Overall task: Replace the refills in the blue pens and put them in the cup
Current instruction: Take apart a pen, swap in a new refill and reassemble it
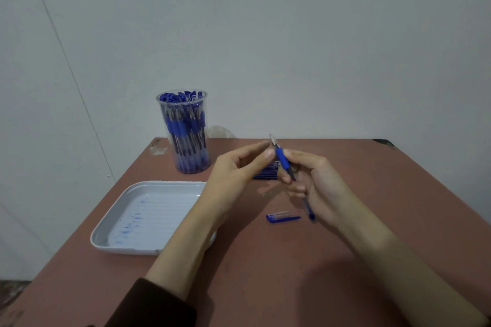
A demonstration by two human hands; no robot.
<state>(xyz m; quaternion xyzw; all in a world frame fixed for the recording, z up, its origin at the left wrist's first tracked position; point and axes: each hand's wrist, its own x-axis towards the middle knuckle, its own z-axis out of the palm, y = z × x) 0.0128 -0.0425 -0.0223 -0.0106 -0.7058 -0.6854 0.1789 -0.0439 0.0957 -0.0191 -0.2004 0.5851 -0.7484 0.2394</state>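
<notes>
My right hand (316, 183) grips a blue pen (283, 160) by its barrel, the metal tip tilted up and to the left. My left hand (239, 170) is raised beside it, with the thumb and forefinger at the pen's blue grip just below the tip. The pen's cap (282, 218), blue and clear, lies on the table below my hands. A clear cup (183, 133) full of blue pens stands at the back left of the table. A bundle of blue refills (265, 172) lies behind my hands, mostly hidden.
A white tray (111, 225) with blue ink smears sits on the left of the brown table (265, 273), partly under my left forearm. The table stands against a pale wall. A crumpled bit of clear plastic (220, 131) lies at the far edge.
</notes>
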